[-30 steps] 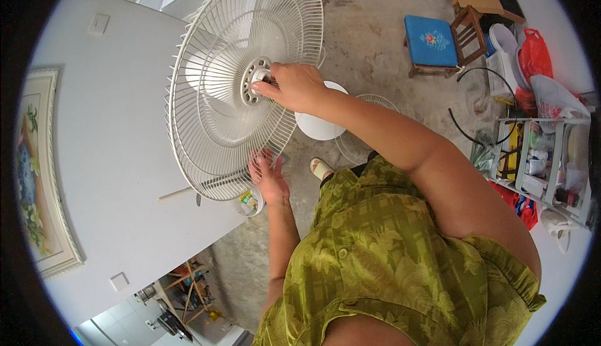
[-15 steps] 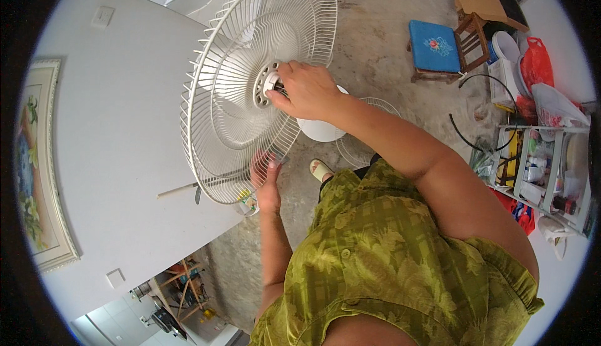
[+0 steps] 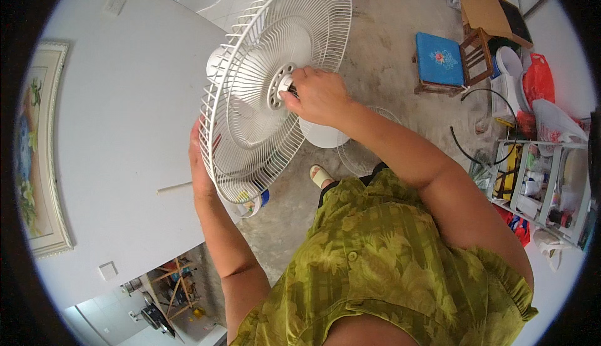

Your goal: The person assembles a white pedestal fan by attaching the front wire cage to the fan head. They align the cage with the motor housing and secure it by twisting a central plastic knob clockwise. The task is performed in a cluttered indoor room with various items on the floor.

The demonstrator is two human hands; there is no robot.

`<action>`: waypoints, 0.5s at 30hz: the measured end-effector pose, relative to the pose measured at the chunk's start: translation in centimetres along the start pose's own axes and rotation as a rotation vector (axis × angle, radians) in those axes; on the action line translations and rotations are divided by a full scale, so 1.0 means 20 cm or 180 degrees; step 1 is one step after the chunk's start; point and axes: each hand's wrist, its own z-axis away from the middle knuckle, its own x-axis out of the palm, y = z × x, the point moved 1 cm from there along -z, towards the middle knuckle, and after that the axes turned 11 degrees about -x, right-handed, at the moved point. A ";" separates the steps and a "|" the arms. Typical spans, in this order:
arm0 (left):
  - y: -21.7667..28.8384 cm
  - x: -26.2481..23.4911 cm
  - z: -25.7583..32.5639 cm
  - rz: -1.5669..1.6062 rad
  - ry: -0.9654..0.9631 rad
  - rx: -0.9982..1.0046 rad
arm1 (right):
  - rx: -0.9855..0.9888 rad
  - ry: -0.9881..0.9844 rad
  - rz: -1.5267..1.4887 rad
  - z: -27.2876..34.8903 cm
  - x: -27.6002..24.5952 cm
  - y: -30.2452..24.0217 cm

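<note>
A white wire fan guard (image 3: 250,133) stands tilted in front of me on a pedestal fan. At its middle is a round hub (image 3: 280,85). My right hand (image 3: 319,95) is closed on a small part at that hub. My left hand (image 3: 199,170) reaches behind the lower left rim of the guard and holds it; its fingers are partly hidden by the wires. The fan's round white base (image 3: 322,134) shows below my right hand on the concrete floor.
A white wall (image 3: 113,158) with a framed picture (image 3: 37,152) is at left. A second wire guard (image 3: 366,152) lies on the floor. A wooden chair with a blue cushion (image 3: 438,61) stands at the back right, a cluttered white shelf rack (image 3: 538,183) at right.
The fan guard has swung up and to the right and tilted more. My left hand moved from the bottom rim up to the left rim. My right hand stays at the hub.
</note>
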 end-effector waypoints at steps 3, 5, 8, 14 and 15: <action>0.12 0.05 0.00 0.0179 -0.0407 0.0566 | -0.0017 -0.0014 0.0052 -0.01 -0.02 -0.01; 0.17 0.08 0.02 0.0000 -0.0727 0.0995 | -0.0013 -0.0040 0.0071 -0.01 -0.01 0.00; 0.20 0.08 -0.02 -0.0400 -0.0478 0.0856 | 0.0017 -0.0094 0.0038 -0.01 0.00 0.00; 0.27 0.10 -0.36 -0.1079 0.0451 0.0212 | 0.1308 -0.0728 -0.2050 -0.03 0.02 0.04; 0.22 0.03 -0.43 -0.1281 0.0317 0.0353 | 0.1959 -0.0811 -0.3058 -0.02 0.05 0.03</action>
